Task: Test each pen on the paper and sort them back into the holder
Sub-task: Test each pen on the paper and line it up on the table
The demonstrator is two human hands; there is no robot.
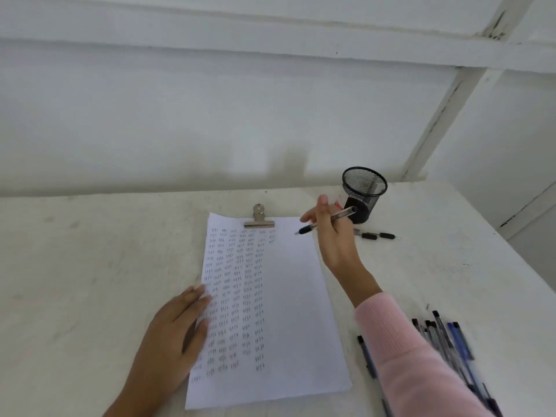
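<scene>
A white sheet of paper (pixel 288 296) lies on the table, held by a metal clip (pixel 259 220) at its top and covered in columns of short pen marks. My left hand (pixel 171 332) rests flat on the paper's left edge. My right hand (pixel 334 236) holds a clear pen with a black grip (pixel 328 221), tip pointing left just above the paper's top right corner. A black mesh holder (pixel 364 191) stands behind that hand. Two pens (pixel 377 235) lie beside the holder. Several pens (pixel 445 341) lie in a bunch at the lower right.
The white table (pixel 90 266) meets a white wall at the back. Its right edge runs diagonally past the holder. A small red-and-white object (pixel 340 203) shows partly behind my right hand, next to the holder.
</scene>
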